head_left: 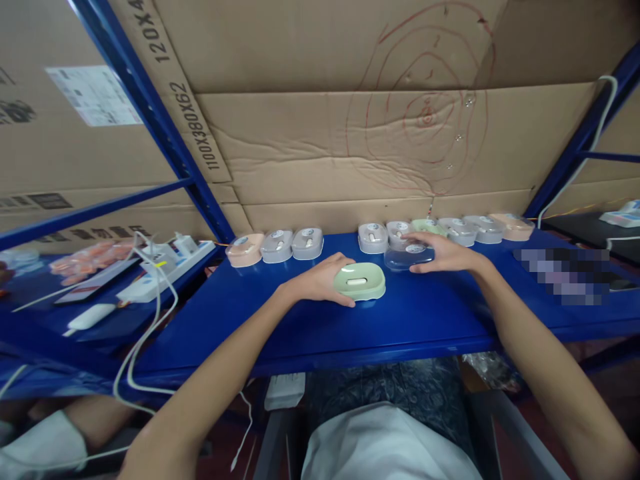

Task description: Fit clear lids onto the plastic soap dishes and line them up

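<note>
My left hand (320, 279) grips a pale green oval box base (360, 280) resting on the blue shelf (350, 327). My right hand (443, 253) holds a clear plastic lid (409, 257) just right of and behind the green base. Behind them, along the cardboard wall, stands a row of small oval boxes with clear lids: a peach one (245, 249) and two grey ones (291, 244) on the left, and several grey, green and peach ones (475, 229) on the right.
A white power strip (165, 270) with plugs and white cables (150, 320) lies on the left shelf, beside orange packets (85, 259). Blue rack posts (165, 127) rise on both sides. Cardboard sheets (350, 133) form the back wall. Another person's arm (55, 433) shows at lower left.
</note>
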